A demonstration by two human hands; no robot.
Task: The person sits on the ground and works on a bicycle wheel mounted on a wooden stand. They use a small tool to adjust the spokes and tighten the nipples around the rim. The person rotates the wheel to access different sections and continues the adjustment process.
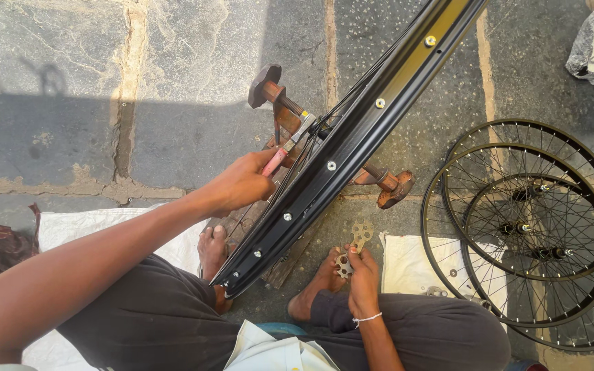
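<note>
Couldn't see the hub at all; the black wheel rim [352, 137] ran edge-on across my view and shot off the top edge, hiding most of the rusty truing stand [280, 103] behind it. My left hand [242, 182] was clamped on a pink-handled tool [284, 152] just left of the rim, its tip lost among the spokes. My right hand [364, 275], just right of the rim's lower end, pinched a flat spoke wrench [355, 244]. Stacked wheels [537, 227] lay well right of the rim, cut off at the frame edge. Cracked stone floor [173, 82], half in shadow, white sacking [407, 264] underneath.
</note>
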